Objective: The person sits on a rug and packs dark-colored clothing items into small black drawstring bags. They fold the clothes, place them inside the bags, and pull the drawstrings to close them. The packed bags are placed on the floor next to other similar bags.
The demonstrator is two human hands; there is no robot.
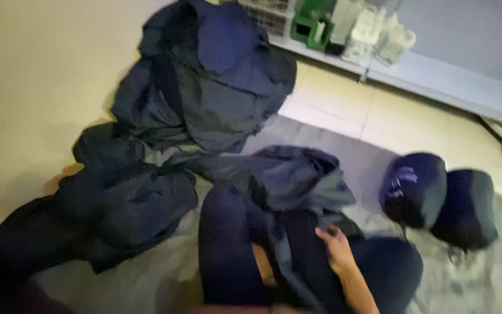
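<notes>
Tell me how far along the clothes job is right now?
Two rolled dark bundles lie side by side on the grey mat, which looks like finished work. In hand: the right hand rests on a dark garment spread over the lap. The left hand is out of view. Left: a loose dark pile on the floor and crumpled dark garments beside it.
</notes>
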